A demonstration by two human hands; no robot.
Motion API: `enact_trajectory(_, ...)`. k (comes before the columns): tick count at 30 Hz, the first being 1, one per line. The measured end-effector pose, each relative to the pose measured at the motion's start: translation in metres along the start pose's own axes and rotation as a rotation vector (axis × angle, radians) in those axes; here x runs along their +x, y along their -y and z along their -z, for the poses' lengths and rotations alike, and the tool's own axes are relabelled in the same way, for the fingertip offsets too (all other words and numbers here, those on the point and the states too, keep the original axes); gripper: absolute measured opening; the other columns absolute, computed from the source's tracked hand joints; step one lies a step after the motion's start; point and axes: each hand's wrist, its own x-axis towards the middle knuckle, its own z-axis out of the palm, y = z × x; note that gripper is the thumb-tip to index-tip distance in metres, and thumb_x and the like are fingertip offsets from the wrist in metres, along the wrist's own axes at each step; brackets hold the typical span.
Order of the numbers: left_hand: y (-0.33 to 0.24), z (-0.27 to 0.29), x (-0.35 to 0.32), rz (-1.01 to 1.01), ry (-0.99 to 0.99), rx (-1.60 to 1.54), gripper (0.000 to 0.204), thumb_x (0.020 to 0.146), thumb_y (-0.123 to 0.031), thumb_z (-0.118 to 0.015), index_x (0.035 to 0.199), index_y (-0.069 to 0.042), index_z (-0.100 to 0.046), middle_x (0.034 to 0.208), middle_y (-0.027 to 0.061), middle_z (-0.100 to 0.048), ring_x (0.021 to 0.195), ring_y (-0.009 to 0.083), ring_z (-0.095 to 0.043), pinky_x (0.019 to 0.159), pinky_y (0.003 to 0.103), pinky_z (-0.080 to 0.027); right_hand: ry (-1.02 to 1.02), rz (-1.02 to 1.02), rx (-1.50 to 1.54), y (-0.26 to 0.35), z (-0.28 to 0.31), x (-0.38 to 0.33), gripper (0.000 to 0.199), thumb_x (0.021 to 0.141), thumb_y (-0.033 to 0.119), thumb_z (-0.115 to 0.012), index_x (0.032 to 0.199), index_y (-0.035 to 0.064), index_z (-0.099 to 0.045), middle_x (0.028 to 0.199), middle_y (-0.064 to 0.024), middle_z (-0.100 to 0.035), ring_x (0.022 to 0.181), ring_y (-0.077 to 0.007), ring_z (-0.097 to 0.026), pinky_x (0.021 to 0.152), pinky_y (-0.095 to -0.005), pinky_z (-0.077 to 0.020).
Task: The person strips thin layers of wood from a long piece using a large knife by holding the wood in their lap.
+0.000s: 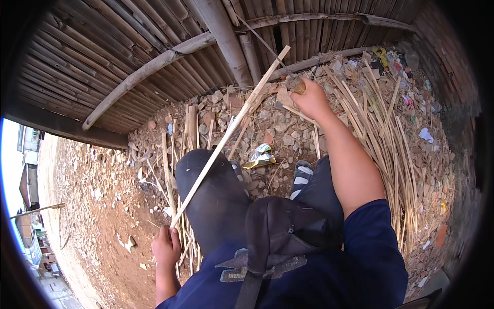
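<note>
My left hand [167, 246] is closed around the lower end of a long pale bamboo strip [220, 147]. The strip slants up to the right, passing over my left knee, and its far end is free near the bamboo wall. Farther forward, my right hand [311, 100] grips a brown wooden handle [298, 88]. A thin dark length runs from near that handle up toward the wall; whether it is a blade joined to the handle I cannot tell. The strip's far end stands a little left of my right hand, apart from it.
A large pile of split bamboo strips [393, 170] lies to my right. More strips [167, 170] lie by my left leg. A crumpled foil wrapper [261, 156] rests on the rubble between my feet. The bamboo wall [128, 56] with its thick post [224, 44] stands ahead.
</note>
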Motion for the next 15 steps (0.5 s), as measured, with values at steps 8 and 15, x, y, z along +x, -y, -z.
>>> enact_trajectory(8, -0.038, -0.008, 0.035, -0.113, 0.028, -0.146, 0.022, 0.097, -0.022, -0.061, 0.094, -0.001, -0.057, 0.075, 0.0219, -0.062, 0.068, 0.0447, -0.061, 0.060, 0.051, -0.045, 0.217, 0.280, -0.015, 0.016, -0.007, -0.021, 0.048, 0.079, 0.025, -0.074, 0.121, 0.0033, -0.066, 0.101, -0.0239, -0.071, 0.096, -0.0406, -0.068, 0.087, -0.0462, -0.0540)
enact_trajectory(15, -0.048, -0.008, 0.032, -0.092, 0.087, -0.168, 0.029, 0.102, -0.025, -0.053, 0.084, -0.002, -0.052, 0.067, 0.0252, -0.059, 0.064, 0.0501, -0.058, 0.055, 0.056, -0.042, 0.467, 0.498, -0.350, 0.037, -0.022, -0.041, 0.042, 0.068, 0.020, -0.075, 0.110, 0.0157, -0.071, 0.092, -0.0165, -0.072, 0.089, -0.0387, -0.068, 0.079, -0.0494, -0.0549)
